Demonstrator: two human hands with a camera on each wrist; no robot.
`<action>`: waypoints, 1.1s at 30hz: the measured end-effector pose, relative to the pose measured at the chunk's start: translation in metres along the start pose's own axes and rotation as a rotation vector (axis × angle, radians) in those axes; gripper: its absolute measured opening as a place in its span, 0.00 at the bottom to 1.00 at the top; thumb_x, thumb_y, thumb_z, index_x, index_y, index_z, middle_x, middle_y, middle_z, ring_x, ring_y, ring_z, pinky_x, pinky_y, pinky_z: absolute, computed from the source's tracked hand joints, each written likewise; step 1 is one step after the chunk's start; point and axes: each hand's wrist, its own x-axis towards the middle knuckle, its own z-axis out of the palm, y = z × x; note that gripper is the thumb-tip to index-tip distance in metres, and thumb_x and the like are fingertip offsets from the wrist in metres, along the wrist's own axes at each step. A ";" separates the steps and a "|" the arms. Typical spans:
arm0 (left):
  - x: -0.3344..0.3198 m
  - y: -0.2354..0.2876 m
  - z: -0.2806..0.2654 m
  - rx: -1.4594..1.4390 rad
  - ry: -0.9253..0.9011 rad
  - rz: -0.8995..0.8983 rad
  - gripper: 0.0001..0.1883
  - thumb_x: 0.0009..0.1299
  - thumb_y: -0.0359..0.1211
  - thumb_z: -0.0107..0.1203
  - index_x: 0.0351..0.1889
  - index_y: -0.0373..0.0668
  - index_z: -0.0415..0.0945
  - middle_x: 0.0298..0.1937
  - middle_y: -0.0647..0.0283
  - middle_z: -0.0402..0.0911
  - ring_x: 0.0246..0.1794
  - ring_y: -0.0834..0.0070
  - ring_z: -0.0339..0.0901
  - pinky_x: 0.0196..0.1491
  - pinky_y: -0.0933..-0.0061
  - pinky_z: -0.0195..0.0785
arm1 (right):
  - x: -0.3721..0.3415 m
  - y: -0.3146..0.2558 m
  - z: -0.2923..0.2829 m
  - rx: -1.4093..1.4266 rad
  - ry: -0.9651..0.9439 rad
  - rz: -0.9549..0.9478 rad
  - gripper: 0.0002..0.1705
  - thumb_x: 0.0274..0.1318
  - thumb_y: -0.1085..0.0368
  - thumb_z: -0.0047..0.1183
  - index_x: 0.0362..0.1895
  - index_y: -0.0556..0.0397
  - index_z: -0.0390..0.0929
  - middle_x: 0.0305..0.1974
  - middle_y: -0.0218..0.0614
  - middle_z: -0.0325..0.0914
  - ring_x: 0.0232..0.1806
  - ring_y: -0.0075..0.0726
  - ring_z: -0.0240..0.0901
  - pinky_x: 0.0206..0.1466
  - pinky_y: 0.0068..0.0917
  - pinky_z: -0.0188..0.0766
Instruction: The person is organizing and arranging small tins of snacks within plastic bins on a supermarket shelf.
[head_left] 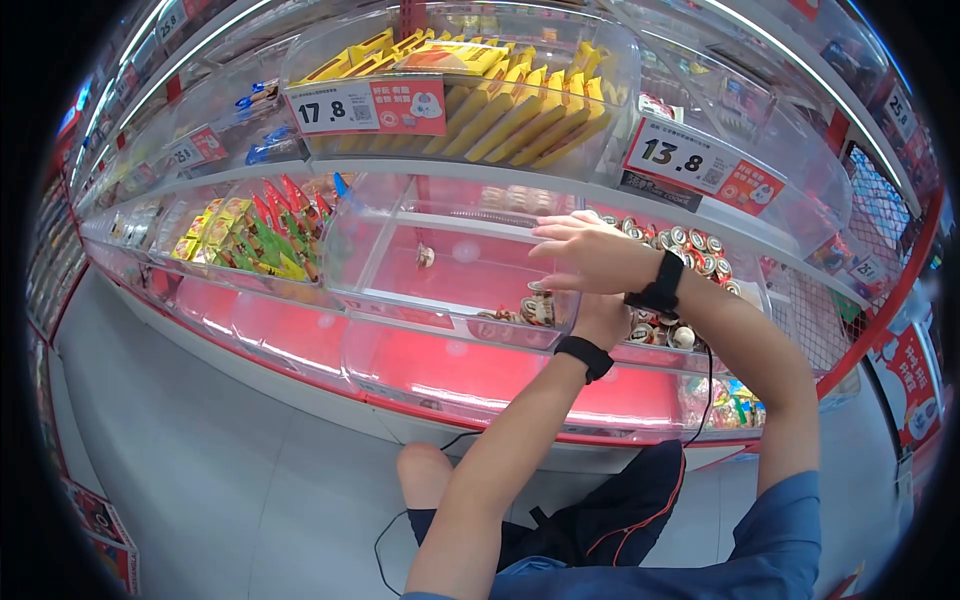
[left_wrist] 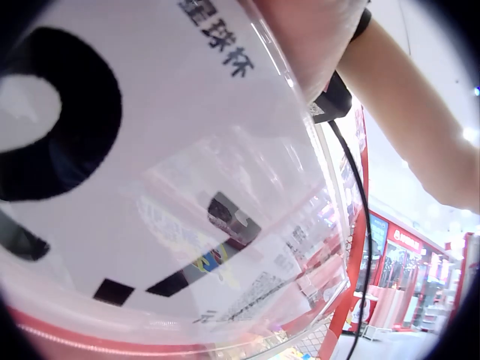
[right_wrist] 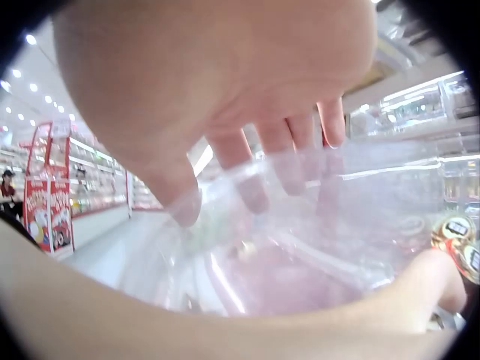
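My right hand (head_left: 595,252) lies over the clear plastic bin wall (right_wrist: 360,187), its fingers straight and pointing left. In the right wrist view, the fingers (right_wrist: 276,161) show partly through the plastic. The right forearm crosses above my left hand (head_left: 603,322), which is low among small round foil cups (head_left: 690,240), with its fingertips hidden. Gold and red foil cups (right_wrist: 454,227) are right beside the left hand in the right wrist view. A few cups (head_left: 538,308) sit in the left bin's front corner, and a single cup (head_left: 426,257) lies farther back. A large price label (left_wrist: 150,150) fills the left wrist view.
Yellow packets (head_left: 540,110) stand in a clear bin on the shelf above, behind price tags (head_left: 365,107). Colourful snack packs (head_left: 250,230) fill the bin at left. A red frame edge (head_left: 890,310) bounds the shelf at right. A black cable (left_wrist: 364,225) hangs near the arm.
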 end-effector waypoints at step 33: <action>0.017 0.017 -0.028 -0.016 -0.424 -0.372 0.27 0.55 0.31 0.64 0.54 0.47 0.71 0.59 0.47 0.62 0.51 0.41 0.72 0.53 0.53 0.70 | -0.142 0.000 -0.030 0.162 -0.500 0.627 0.47 0.25 0.58 0.71 0.58 0.36 0.65 0.63 0.43 0.52 0.58 0.59 0.64 0.54 0.46 0.71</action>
